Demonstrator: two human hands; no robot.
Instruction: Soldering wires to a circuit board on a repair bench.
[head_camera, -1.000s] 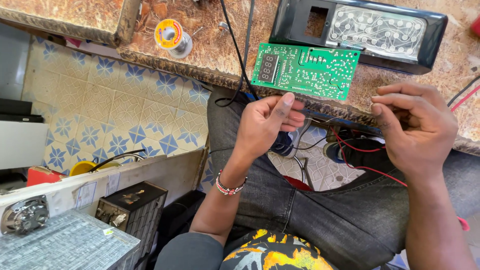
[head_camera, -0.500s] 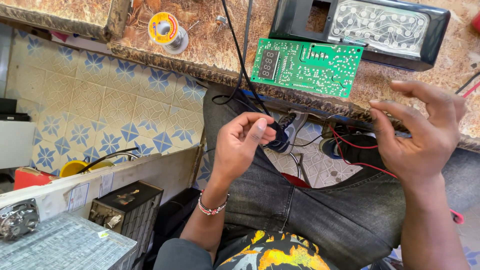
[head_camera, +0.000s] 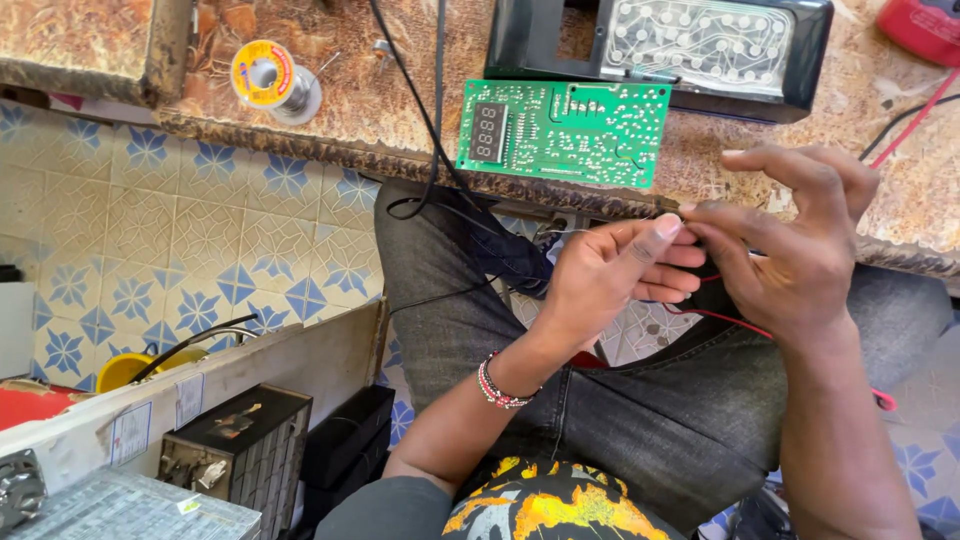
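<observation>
A person's left hand (head_camera: 610, 275) and right hand (head_camera: 800, 245) meet just below the counter (head_camera: 350, 110) edge, each grip pinching a thin red wire (head_camera: 735, 322); beside them, a green circuit board (head_camera: 565, 132) overhangs that edge, likely awaiting steady, fine wire positioning

You've got even, soft daylight here, bright with no harsh shadows. The mottled brown stone desk (head_camera: 350, 110) and the green rectangular circuit board (head_camera: 563, 133) look sharp. Your right hand (head_camera: 800, 250) is slightly soft. The blue-patterned tiled floor (head_camera: 150, 230) bends toward the edges.
</observation>
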